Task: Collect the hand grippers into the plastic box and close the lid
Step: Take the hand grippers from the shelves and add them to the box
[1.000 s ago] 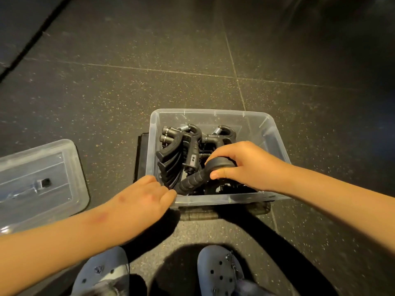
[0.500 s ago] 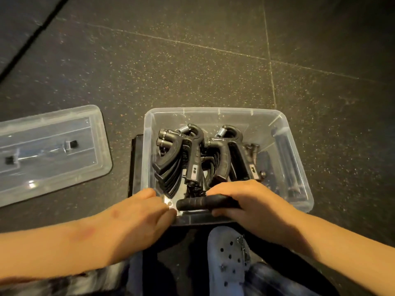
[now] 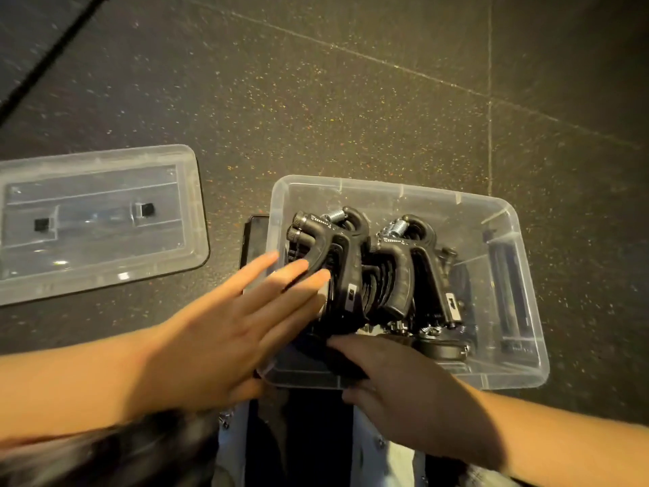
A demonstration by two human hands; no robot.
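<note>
A clear plastic box stands on the dark floor, holding several black hand grippers in two upright stacks. My left hand reaches over the box's near left corner with straight fingers, its fingertips touching the left stack. My right hand lies in shadow over the near rim. Its fingers rest on a black hand gripper lying along the near wall, with the thumb outside the wall. The clear lid lies flat on the floor to the left, apart from the box.
A flat black object sticks out from under the box's left side. My legs and pale shoes are just below the box. Speckled dark floor tiles with pale seams surround everything.
My left hand has lifted from the near corner and stretched its fingers onto the left stack. My right hand has lowered the gripper it held down against the near wall.
</note>
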